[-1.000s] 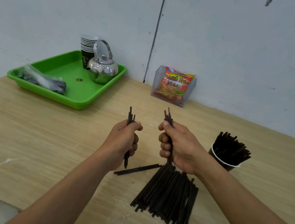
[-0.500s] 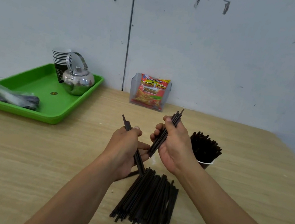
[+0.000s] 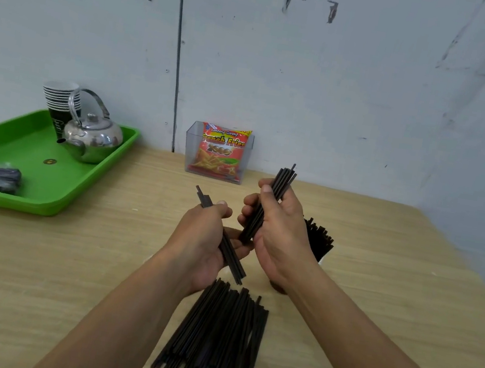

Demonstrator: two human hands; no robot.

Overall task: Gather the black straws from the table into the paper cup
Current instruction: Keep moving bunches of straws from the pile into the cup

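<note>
Above the loose straws, left hand and right hand each grip a bundle.

A plain break-room or small café corner: scuffed pale wall, wooden table, green tray with kettle, stacked cups, and snack packet.

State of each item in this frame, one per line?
left hand: gripping a few straws
right hand: gripping a straw bundle
paper cup: upright, holding straws
straw pile: loose on table
kettle: lid on, in green tray
</note>
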